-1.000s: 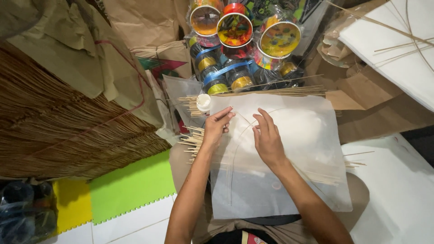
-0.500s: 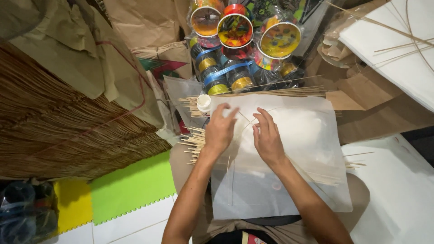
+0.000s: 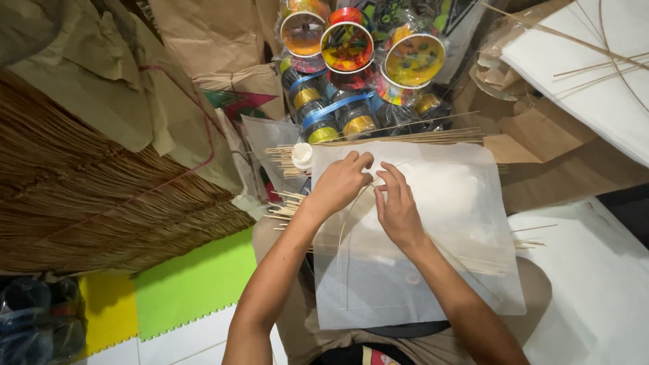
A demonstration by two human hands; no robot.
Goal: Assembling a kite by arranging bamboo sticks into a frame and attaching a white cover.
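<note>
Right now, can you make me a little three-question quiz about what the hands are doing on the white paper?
1. True or false: both hands rest on the white paper sheet.
2. What thin thing do the left hand and right hand press at? A) a curved bamboo stick B) a spoon C) a pencil
3. What small white thing sits just beyond the sheet's top-left corner?

Key: 1 true. 2 A. 3 a small white bottle.

Floor of interlocking foam mats (image 3: 193,284), green, yellow and white. Big bundle of thin brown sticks (image 3: 88,203) at left under crumpled brown paper (image 3: 115,88). Colourful thread spools (image 3: 351,61) stacked at top, cardboard (image 3: 554,149) at right. Even indoor light.
</note>
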